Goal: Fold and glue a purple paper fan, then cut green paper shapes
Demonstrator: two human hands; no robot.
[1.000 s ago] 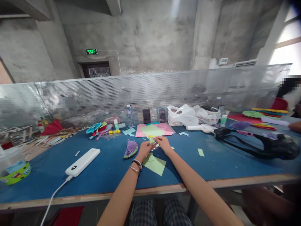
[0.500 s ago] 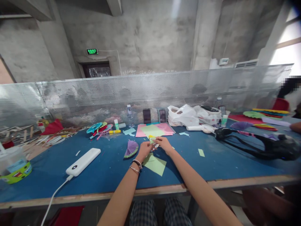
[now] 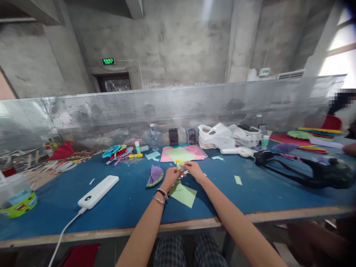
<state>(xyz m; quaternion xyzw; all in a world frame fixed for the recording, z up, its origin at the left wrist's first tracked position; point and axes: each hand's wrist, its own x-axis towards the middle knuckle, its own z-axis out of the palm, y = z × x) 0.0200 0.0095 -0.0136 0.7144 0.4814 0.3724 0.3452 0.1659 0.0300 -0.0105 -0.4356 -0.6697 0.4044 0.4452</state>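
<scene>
Both my hands meet over the blue table (image 3: 125, 204), fingers pinched on a small piece of light green paper (image 3: 180, 167) with something dark under it that I cannot make out. My left hand (image 3: 170, 176) grips it from the left, my right hand (image 3: 194, 170) from the right. Just below my hands a light green paper sheet (image 3: 183, 194) lies flat. A folded purple paper fan (image 3: 155, 175) sits to the left of my left hand. Beyond the hands lie pink and green paper sheets (image 3: 182, 153).
A white power bank (image 3: 98, 191) with its cable lies at left, and a plastic cup (image 3: 15, 194) at the far left edge. Glue sticks, coloured fans (image 3: 116, 151), white plastic bags (image 3: 219, 136) and a black bag (image 3: 322, 172) line the back and right. A perforated metal screen (image 3: 167, 111) closes off the far side.
My hands have stayed in nearly the same spot, with only small finger movements on the little green paper piece.
</scene>
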